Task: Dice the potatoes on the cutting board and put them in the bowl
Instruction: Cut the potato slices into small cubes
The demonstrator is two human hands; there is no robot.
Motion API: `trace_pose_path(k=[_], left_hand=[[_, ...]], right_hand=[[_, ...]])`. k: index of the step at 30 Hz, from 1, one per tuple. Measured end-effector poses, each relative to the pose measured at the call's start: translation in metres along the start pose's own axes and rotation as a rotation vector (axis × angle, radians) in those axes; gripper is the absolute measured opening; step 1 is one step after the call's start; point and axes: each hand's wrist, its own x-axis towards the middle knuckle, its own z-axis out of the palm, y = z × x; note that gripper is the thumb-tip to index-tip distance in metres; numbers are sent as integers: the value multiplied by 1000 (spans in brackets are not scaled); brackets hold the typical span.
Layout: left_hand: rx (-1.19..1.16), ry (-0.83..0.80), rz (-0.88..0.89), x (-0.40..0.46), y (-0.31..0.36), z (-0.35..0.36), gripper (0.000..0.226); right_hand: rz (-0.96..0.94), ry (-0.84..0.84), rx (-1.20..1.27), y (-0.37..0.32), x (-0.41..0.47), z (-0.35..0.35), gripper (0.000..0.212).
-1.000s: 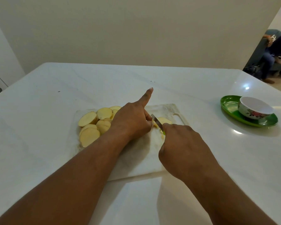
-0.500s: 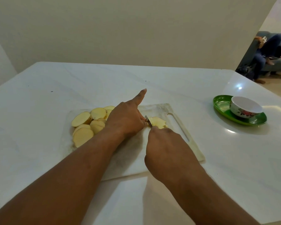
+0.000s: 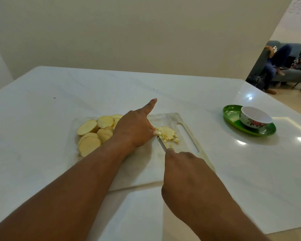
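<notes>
A white cutting board [image 3: 146, 171] lies on the white table. Several round potato slices [image 3: 94, 134] are heaped on its left part. A partly cut slice with small diced bits [image 3: 167, 133] lies near the board's handle slot. My left hand [image 3: 134, 129] holds that slice down with curled fingers, its index finger pointing up and away. My right hand [image 3: 186, 174] grips a knife handle; the blade [image 3: 162, 143] runs along the left edge of the cut pieces. A white flowered bowl [image 3: 255, 119] stands far right.
The bowl sits on a green oval plate [image 3: 233, 117] near the table's right edge. Beyond the table, at the far right, people sit on a blue sofa [image 3: 283, 66]. A plain wall stands behind the table.
My right hand has drawn back toward me with the knife, uncovering more blade. More small diced bits lie beside the slice. The view has shifted slightly.
</notes>
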Motion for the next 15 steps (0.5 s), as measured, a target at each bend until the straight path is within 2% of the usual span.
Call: trace_pose_path(k=[4,5,10,15], left_hand=[[39,0,20,-5,2,-4,86],[47,-2,24,-7,2,-5,83],[136,-3,84,-11,11,-2,78],[115,-70,39,-5,19,8,98]], right_hand=[[24,84,41,17,-4,-6,56],[37,100,50,24,-1,-8,56],[116,137,134,60,39,-7,37],[182,152,291,82,102,-2,17]])
